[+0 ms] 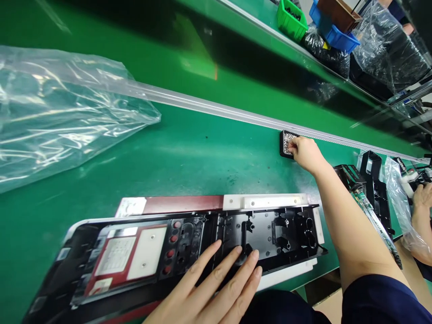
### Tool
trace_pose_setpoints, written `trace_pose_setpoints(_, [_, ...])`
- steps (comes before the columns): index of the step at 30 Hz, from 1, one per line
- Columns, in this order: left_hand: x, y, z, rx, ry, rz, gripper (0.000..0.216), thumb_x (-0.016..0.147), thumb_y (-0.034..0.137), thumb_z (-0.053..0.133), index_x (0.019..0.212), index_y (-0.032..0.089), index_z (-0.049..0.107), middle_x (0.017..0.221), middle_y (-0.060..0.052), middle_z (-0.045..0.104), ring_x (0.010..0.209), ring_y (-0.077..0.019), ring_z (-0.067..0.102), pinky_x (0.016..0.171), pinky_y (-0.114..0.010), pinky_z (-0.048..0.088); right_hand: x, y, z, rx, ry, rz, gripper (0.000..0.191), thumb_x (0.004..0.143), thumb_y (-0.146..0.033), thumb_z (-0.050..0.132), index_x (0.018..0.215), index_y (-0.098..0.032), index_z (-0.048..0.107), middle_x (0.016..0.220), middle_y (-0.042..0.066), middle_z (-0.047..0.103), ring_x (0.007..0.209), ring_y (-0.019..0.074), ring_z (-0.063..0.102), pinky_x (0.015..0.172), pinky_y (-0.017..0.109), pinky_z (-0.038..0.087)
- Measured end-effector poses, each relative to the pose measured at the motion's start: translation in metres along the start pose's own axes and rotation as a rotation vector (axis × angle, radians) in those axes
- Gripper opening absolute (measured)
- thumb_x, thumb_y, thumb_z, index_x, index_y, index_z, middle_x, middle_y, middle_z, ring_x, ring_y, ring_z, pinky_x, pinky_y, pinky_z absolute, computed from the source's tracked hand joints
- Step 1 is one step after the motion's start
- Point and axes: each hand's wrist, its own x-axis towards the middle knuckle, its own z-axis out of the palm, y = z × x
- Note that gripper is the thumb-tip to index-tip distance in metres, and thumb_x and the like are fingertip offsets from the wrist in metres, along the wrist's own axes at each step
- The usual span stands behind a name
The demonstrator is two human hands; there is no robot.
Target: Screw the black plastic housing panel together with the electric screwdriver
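One screw tray (pixel 286 143), half hidden.

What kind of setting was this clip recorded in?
Most likely a factory assembly line. A long green workbench runs past several stations; the left hand rests flat on a black plastic panel in a fixture, the right hand reaches into a small tray of screws, and parts bins sit beyond.

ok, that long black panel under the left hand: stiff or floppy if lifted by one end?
The long black panel is probably fairly stiff: it looks like ribbed moulded plastic. Being long and thin, it may still sag or twist a little. The left hand lies flat on it, perhaps to stop sliding on the smooth green mat.
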Motion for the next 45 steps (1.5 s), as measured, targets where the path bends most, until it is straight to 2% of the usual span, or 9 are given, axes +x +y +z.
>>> trace_pose_setpoints(7, [0.008,-0.004,-0.006,-0.012,-0.071,0.010,0.040,0.101,0.043,0.041,0.132,0.025,0.058,0.139,0.004,0.059,0.125,-0.0236,0.052,0.126,-0.055,0.013,-0.002,-0.001,-0.007,0.015,-0.013,0.019,0.021,0.087,-0.007,0.052,0.098,-0.014,0.069,0.097,0.003,0.063,0.084,0.0130,0.054,0.080,0.024,0.035])
trace_pose_setpoints(11, [0.007,-0.002,-0.009,-0.008,-0.048,0.014,0.042,0.102,0.043,0.035,0.131,0.025,0.059,0.138,0.005,0.060,0.124,-0.0230,0.053,0.126,-0.054,0.014,-0.003,-0.002,-0.009,0.062,-0.026,0.013,0.026,0.086,-0.006,0.052,0.103,-0.012,0.070,0.097,0.004,0.063,0.071,0.0082,0.047,0.075,0.021,0.034])
trace_pose_setpoints(18, [0.004,0.002,-0.006,-0.021,-0.039,0.009,0.038,0.100,0.035,0.039,0.131,0.024,0.059,0.139,0.003,0.059,0.126,-0.0235,0.053,0.126,-0.055,0.015,0.003,0.017,0.001,0.203,0.154,-0.014,0.023,0.090,-0.009,0.056,0.105,-0.009,0.073,0.106,0.007,0.062,0.098,0.0154,0.054,0.094,0.024,0.039])
trace_pose_setpoints(22, [0.001,0.003,0.000,-0.050,0.000,-0.041,0.038,0.099,0.033,0.043,0.133,0.022,0.058,0.140,-0.003,0.058,0.128,-0.0247,0.051,0.125,-0.055,0.018,0.000,0.021,0.000,0.288,0.211,-0.010,0.020,0.090,-0.008,0.057,0.103,-0.006,0.072,0.101,0.008,0.063,0.094,0.0144,0.055,0.089,0.023,0.039])
trace_pose_setpoints(26, [0.000,0.003,0.000,-0.069,0.019,-0.037,0.039,0.100,0.037,0.043,0.132,0.022,0.058,0.140,-0.002,0.059,0.128,-0.0242,0.051,0.126,-0.054,0.016,-0.050,0.013,-0.016,0.576,0.297,-0.181,0.011,0.091,-0.014,0.060,0.093,-0.006,0.068,0.085,0.003,0.062,0.074,0.0060,0.054,0.070,0.017,0.040])
trace_pose_setpoints(29, [0.001,0.002,-0.001,-0.061,0.018,-0.019,0.039,0.101,0.035,0.040,0.133,0.021,0.058,0.139,-0.001,0.060,0.127,-0.0243,0.051,0.126,-0.055,0.016,-0.112,0.001,-0.028,0.873,0.216,-0.468,0.004,0.091,-0.014,0.064,0.093,-0.012,0.066,0.093,0.001,0.063,0.087,0.0052,0.061,0.076,0.013,0.049])
trace_pose_setpoints(33, [-0.001,0.003,0.001,-0.080,0.014,-0.030,0.045,0.101,0.039,0.038,0.138,0.017,0.053,0.146,-0.006,0.053,0.131,-0.0272,0.048,0.125,-0.057,0.015,-0.175,-0.014,-0.026,1.146,0.074,-0.664,0.026,0.084,0.005,0.061,0.101,-0.014,0.063,0.096,0.002,0.063,0.093,0.0065,0.062,0.082,0.017,0.055])
trace_pose_setpoints(38, [-0.007,0.004,0.005,-0.113,-0.011,-0.047,0.049,0.099,0.041,0.043,0.142,0.017,0.049,0.156,-0.010,0.040,0.139,-0.0305,0.041,0.124,-0.058,0.016,-0.198,-0.022,-0.004,1.438,0.032,-0.665,0.024,0.084,0.004,0.061,0.102,-0.012,0.064,0.096,0.005,0.063,0.091,0.0079,0.063,0.080,0.019,0.055])
trace_pose_setpoints(45, [-0.007,0.003,0.005,-0.103,-0.010,-0.032,0.048,0.098,0.036,0.043,0.141,0.016,0.050,0.155,-0.010,0.041,0.141,-0.0305,0.039,0.125,-0.059,0.016,-0.199,-0.031,-0.001,1.512,0.044,-0.654,0.008,0.086,-0.005,0.065,0.088,-0.007,0.058,0.087,0.004,0.062,0.086,0.0053,0.062,0.077,0.013,0.052])
